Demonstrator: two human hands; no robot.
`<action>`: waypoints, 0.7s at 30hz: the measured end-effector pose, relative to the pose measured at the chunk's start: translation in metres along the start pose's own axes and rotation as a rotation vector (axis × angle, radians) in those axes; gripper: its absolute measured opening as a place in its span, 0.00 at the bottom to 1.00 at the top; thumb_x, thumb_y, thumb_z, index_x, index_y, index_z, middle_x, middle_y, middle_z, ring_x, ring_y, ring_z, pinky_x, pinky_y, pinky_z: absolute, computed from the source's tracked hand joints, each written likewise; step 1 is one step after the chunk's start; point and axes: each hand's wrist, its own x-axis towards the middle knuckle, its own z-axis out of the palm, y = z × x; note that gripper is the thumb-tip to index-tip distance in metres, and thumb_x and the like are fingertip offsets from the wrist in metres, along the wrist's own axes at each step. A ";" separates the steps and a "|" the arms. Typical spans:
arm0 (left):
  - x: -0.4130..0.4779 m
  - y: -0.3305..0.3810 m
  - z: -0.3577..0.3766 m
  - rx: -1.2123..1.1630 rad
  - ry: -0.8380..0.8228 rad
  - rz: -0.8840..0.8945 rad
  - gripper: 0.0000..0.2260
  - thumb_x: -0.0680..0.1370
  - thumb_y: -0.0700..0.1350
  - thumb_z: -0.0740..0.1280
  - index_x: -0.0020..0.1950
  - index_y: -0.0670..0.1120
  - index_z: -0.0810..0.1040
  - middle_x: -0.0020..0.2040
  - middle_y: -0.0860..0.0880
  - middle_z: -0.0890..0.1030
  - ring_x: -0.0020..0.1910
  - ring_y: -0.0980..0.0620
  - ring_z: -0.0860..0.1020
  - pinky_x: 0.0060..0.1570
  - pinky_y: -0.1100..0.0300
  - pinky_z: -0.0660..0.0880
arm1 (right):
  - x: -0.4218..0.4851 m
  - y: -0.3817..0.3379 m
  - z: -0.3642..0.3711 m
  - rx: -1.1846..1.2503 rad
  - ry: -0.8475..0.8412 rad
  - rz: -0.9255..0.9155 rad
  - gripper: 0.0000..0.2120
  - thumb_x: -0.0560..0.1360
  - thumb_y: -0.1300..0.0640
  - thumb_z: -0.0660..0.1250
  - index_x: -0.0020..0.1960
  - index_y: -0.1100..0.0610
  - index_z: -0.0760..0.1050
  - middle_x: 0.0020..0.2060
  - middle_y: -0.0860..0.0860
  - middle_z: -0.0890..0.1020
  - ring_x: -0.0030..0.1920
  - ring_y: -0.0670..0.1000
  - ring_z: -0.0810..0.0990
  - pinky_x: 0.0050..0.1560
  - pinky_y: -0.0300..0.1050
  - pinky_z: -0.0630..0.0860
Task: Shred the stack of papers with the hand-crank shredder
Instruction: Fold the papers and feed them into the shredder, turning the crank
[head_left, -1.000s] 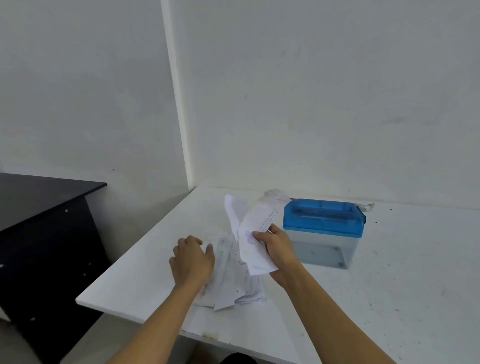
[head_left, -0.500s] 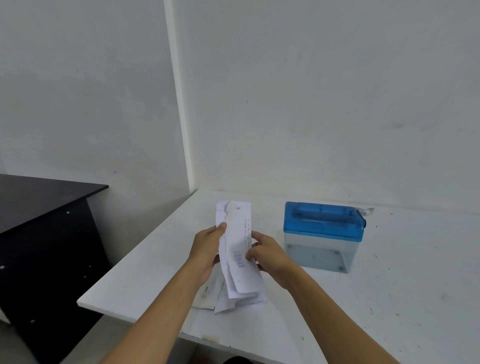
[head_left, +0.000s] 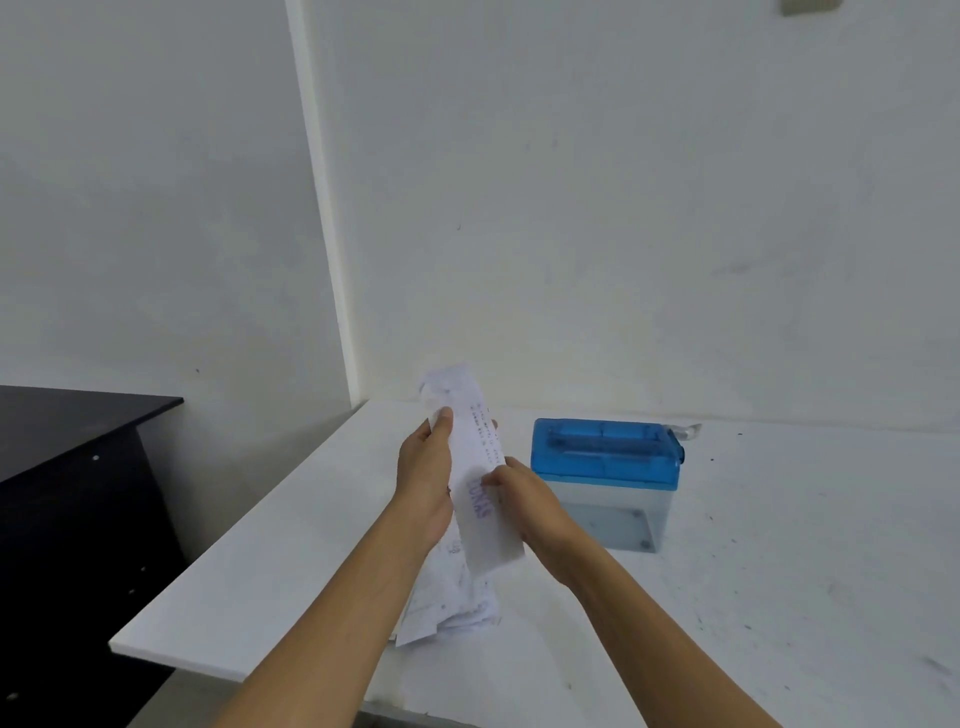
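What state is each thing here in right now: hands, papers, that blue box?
left hand: pinches the paper slip near its top.
right hand: grips it lower down.
paper slip: lifted upright, held by both hands.
paper stack: lying loose beneath the hands.
shredder: lid on, no paper in its slot.

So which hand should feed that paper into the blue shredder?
Probably the right hand: it pinches the paper and is beside the shredder. The left hand is farther away.
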 end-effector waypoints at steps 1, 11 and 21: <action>0.000 0.001 0.007 0.005 -0.003 0.003 0.11 0.85 0.51 0.61 0.55 0.50 0.81 0.54 0.47 0.86 0.54 0.43 0.84 0.58 0.45 0.79 | -0.003 0.000 -0.004 0.000 0.010 -0.009 0.16 0.76 0.47 0.59 0.61 0.51 0.72 0.53 0.52 0.80 0.54 0.54 0.80 0.57 0.50 0.77; 0.002 -0.002 0.056 0.322 -0.128 0.177 0.05 0.80 0.45 0.70 0.50 0.48 0.85 0.47 0.49 0.87 0.50 0.46 0.85 0.58 0.46 0.80 | -0.013 -0.018 -0.075 0.096 0.202 -0.161 0.09 0.81 0.52 0.64 0.57 0.54 0.79 0.49 0.50 0.85 0.49 0.50 0.83 0.43 0.41 0.79; 0.031 0.017 0.102 0.246 -0.304 0.138 0.10 0.80 0.48 0.70 0.57 0.45 0.83 0.52 0.50 0.86 0.52 0.50 0.84 0.52 0.55 0.82 | 0.010 -0.030 -0.137 0.039 0.211 -0.203 0.17 0.76 0.56 0.73 0.62 0.62 0.80 0.52 0.52 0.86 0.49 0.53 0.86 0.50 0.45 0.83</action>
